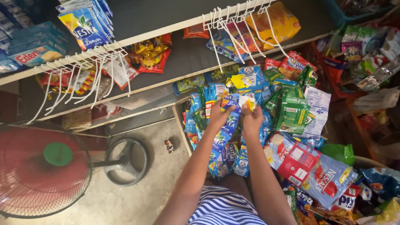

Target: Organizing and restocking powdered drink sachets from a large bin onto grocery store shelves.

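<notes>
My left hand [219,115] and my right hand [251,118] are side by side above a heap of sachet strips. Both grip the top of one long blue strip of drink sachets [227,125], which hangs down between my forearms. The right hand pinches a white and yellow end [246,102] of it. Under the hands lie more blue strips [250,77] and green sachet packs [293,109]. A red and blue bag [306,164] rests to the right of my right forearm.
White wire hooks [77,79] line the shelf edge [146,37] at left, and another row of hooks [237,21] at top centre. A red standing fan [39,168] with a round base [127,160] stands on the concrete floor at left. Packed goods fill the right side [366,54].
</notes>
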